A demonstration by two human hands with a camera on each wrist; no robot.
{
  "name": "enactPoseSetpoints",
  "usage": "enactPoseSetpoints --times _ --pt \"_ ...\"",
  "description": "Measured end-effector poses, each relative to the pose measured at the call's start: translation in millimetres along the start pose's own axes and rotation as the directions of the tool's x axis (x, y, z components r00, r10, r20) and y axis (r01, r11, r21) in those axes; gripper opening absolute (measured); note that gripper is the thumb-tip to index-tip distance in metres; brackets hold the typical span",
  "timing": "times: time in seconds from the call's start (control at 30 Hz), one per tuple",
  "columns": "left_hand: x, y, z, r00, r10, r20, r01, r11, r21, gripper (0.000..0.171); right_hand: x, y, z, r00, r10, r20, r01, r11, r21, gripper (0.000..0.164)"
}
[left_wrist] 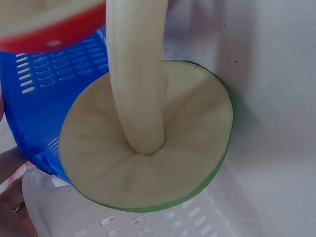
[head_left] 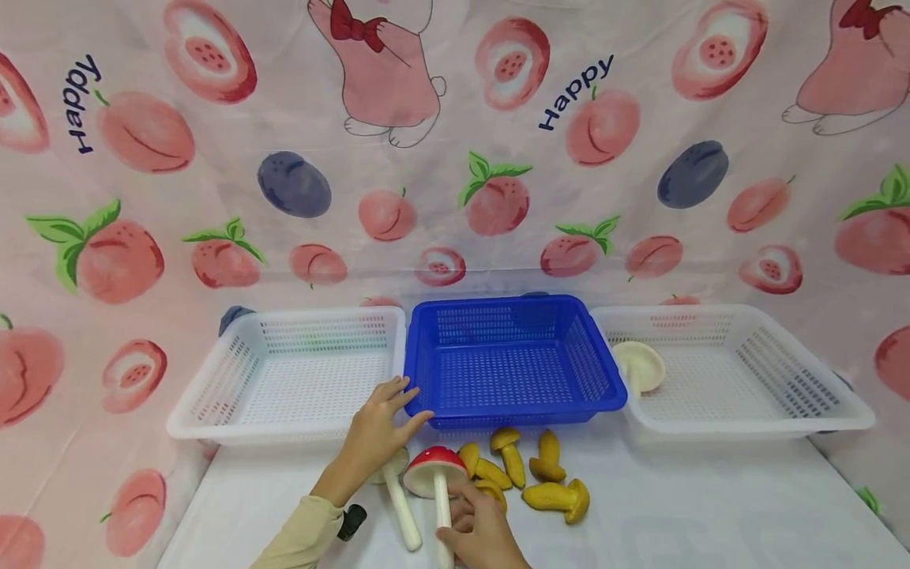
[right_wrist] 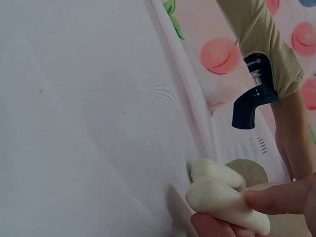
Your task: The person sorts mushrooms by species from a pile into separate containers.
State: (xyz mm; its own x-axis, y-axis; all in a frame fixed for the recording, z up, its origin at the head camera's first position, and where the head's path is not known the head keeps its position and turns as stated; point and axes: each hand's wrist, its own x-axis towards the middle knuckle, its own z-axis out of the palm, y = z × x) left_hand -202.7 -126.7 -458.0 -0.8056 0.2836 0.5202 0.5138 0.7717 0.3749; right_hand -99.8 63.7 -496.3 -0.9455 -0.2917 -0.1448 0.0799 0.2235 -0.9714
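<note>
My right hand (head_left: 483, 529) pinches the white stem of a red-capped toy mushroom (head_left: 435, 472) between thumb and fingers. In the right wrist view the thumb presses on that pale stem (right_wrist: 224, 200), beside a second stem. Just left of it lies a green-capped mushroom (left_wrist: 197, 133), its pale underside and stem facing up in the left wrist view. Above this one my left hand (head_left: 377, 431) reaches forward, fingers extended near the front left corner of the blue basket (head_left: 515, 415); whether they touch the rim is unclear. Several yellow mushrooms (head_left: 550, 496) lie right of the red one.
A white basket (head_left: 284, 431) stands left of the blue one. Another white basket (head_left: 753, 427) on the right holds a cream mushroom (head_left: 643, 365) at its left end. Behind hangs a fruit-printed cloth (head_left: 426, 174). A white cloth (head_left: 682, 506) covers the table.
</note>
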Motion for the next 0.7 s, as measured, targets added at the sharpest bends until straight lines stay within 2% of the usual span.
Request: enactPoseSetpoints --times 0.13,0.4,0.7 --pt "0.4 0.7 -1.0 1.0 0.005 -0.005 -0.005 1.0 0.007 0.048 -5.5 0.8 -11.0 0.999 -0.032 0.015 0.032 0.999 -0.02 0.05" --pt "0.5 2.1 -1.6 1.0 0.007 -0.01 -0.006 1.0 0.014 0.049 -19.0 1.9 -33.4 0.998 -0.063 0.026 0.062 0.998 0.025 0.055" --pt "0.4 2.8 -2.3 1.0 -0.005 0.007 0.005 1.0 0.012 0.05 -29.4 -7.6 -67.8 0.996 -0.08 0.034 0.081 0.996 -0.039 0.054"
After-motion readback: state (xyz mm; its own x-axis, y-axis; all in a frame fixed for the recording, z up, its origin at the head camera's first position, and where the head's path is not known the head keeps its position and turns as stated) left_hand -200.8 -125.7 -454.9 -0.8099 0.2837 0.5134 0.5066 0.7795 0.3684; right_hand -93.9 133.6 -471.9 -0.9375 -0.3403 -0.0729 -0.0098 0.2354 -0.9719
